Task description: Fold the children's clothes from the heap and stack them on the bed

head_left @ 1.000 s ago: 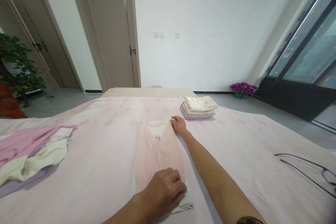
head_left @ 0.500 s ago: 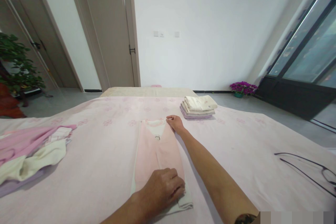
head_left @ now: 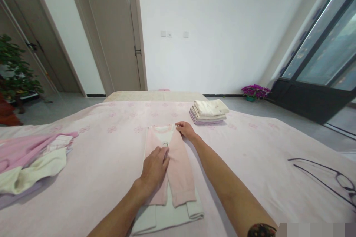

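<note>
A small long-sleeved shirt lies in front of me, its pink sleeves folded inward over the whitish body. Its neckline points away from me and a small dark print shows below the collar. My left hand rests on the left sleeve near the middle, fingers stretched out and lying flat. At the far right shoulder, my right hand pinches the corner of the fabric between thumb and fingers. The fabric under my left palm is hidden.
A neat stack of folded clothes stands beyond my right hand. Rumpled clothes lie on the left. Eyeglasses rest at the right on the pink floral cloth. A purple-flowered pot is on the floor.
My left hand has moved from the right sleeve's cuff up and left onto the left sleeve, its fingers now straighter. The right hand stays at the shoulder corner.
</note>
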Available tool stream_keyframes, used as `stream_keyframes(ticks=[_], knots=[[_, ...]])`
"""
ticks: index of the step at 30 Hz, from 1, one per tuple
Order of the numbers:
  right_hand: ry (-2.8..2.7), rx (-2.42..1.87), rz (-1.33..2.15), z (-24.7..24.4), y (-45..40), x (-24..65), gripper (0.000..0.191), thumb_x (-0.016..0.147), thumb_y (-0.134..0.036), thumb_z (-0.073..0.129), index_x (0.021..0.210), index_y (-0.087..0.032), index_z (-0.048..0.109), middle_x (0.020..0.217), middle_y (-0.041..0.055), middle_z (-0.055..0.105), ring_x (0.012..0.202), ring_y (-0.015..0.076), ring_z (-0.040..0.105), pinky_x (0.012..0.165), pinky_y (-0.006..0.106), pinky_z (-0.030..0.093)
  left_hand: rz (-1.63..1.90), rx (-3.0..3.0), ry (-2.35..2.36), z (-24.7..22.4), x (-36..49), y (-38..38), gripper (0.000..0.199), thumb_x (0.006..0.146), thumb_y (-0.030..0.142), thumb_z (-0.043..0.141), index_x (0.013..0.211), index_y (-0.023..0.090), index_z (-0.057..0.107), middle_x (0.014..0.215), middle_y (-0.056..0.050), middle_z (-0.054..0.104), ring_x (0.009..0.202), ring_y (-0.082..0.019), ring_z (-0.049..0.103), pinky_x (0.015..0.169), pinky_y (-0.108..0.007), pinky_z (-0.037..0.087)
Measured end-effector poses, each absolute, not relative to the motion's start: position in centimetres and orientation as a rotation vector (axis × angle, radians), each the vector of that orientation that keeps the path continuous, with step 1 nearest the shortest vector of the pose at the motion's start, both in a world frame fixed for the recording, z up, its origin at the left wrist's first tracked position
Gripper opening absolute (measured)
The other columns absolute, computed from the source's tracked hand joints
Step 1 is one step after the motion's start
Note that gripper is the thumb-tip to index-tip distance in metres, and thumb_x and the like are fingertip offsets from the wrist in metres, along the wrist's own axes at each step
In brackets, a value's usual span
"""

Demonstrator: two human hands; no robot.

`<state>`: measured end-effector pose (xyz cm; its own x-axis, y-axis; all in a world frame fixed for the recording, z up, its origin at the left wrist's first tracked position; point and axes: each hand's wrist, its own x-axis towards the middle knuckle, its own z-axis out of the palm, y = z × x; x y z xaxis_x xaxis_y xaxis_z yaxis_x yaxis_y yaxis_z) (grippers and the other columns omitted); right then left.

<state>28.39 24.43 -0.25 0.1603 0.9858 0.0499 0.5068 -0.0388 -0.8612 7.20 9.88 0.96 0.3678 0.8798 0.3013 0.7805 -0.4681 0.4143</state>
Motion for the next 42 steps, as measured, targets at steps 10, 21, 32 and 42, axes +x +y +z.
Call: stream_keyframes(ticks=[10, 21, 32, 42], knots=[[-1.458, -1.626, 0.770, -0.4, 24.3, 28.2, 0.034, 0.071, -0.017, 0.066, 0.104, -0.018, 0.074, 0.075, 0.0002, 0.070, 0.067, 0.0128, 0.060, 0.067, 0.022, 0.046, 0.650, 2.254, 1.669, 1.1, 6.2, 10.2, 0.023, 0.088, 0.019, 0.048, 0.108, 0.026, 0.057, 0.092, -0.001, 0.073, 0.080, -0.018, 0.068, 0.064, -0.026, 0.040], [-1.495, -1.664, 0.718, -0.1, 24.2, 28.2, 0.033, 0.070, -0.018, 0.068, 0.102, -0.020, 0.074, 0.073, -0.0019, 0.069, 0.068, 0.0126, 0.061, 0.067, 0.022, 0.045, 0.689, 2.815, 1.125, 1.8, 7.9, 7.8, 0.032, 0.092, 0.022, 0.051, 0.124, 0.018, 0.058, 0.132, -0.012, 0.059, 0.128, -0.027, 0.048, 0.110, -0.046, 0.035], [-1.474, -1.669, 0.650, 0.7, 22.0, 27.8, 0.038, 0.077, -0.016, 0.056, 0.113, -0.019, 0.068, 0.073, 0.0000, 0.067, 0.070, 0.0149, 0.062, 0.068, 0.026, 0.048, 0.171, 2.793, 0.740, 2.3, 8.0, 6.5, 0.065, 0.090, 0.040, 0.057, 0.150, 0.027, 0.035, 0.159, -0.016, 0.025, 0.146, -0.038, 0.020, 0.115, -0.060, 0.023], [-1.701, -1.544, 0.580, 1.9, 9.6, 27.7, 0.029, 0.077, -0.018, 0.058, 0.105, -0.020, 0.064, 0.082, -0.0018, 0.065, 0.068, 0.0119, 0.058, 0.066, 0.024, 0.043, 0.893, 2.430, 0.700, 1.6, 5.7, 6.5, 0.026, 0.100, 0.030, 0.043, 0.100, 0.020, 0.067, 0.103, -0.007, 0.070, 0.099, -0.018, 0.062, 0.091, -0.035, 0.050]])
